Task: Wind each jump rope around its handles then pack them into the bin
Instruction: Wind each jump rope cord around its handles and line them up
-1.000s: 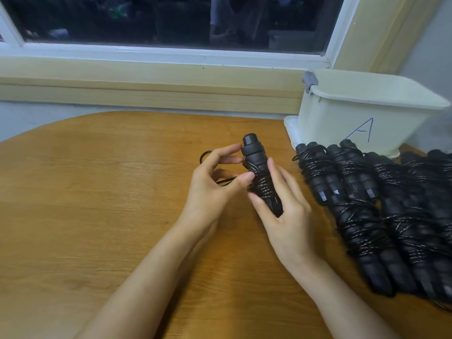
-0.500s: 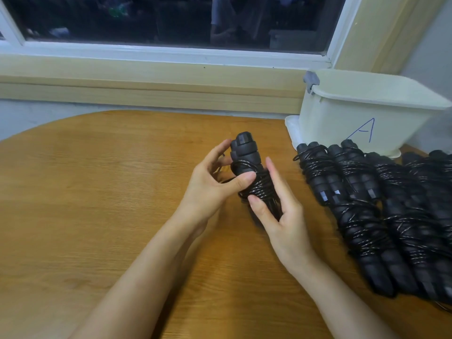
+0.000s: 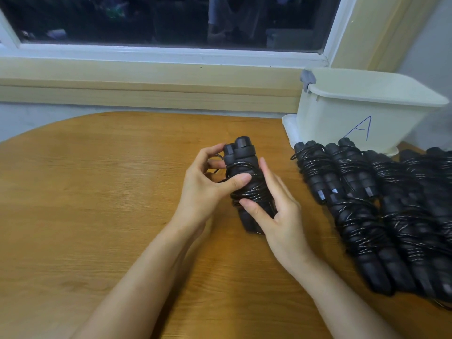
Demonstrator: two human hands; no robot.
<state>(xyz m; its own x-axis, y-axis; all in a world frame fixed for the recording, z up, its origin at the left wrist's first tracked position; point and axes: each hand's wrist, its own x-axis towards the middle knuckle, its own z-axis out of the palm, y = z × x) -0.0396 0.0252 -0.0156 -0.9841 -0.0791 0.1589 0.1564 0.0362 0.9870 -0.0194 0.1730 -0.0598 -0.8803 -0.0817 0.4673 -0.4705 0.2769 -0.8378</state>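
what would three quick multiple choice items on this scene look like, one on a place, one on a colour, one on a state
1. Where is the bin?
A. far right, by the window
B. left edge of the table
C. on the floor

2. What colour is the letter A on it?
A. red
B. blue
C. green

3. How is the jump rope in the hands?
A. lying loose and flat
B. inside the bin
C. held by both hands, cord wound round its handles

Key: 1 A, it stands behind the wound ropes; 2 B, blue pen; 3 C, left hand and right hand grip it.

wound ropes (image 3: 381, 211) before bin (image 3: 347, 118), on table (image 3: 97, 192)
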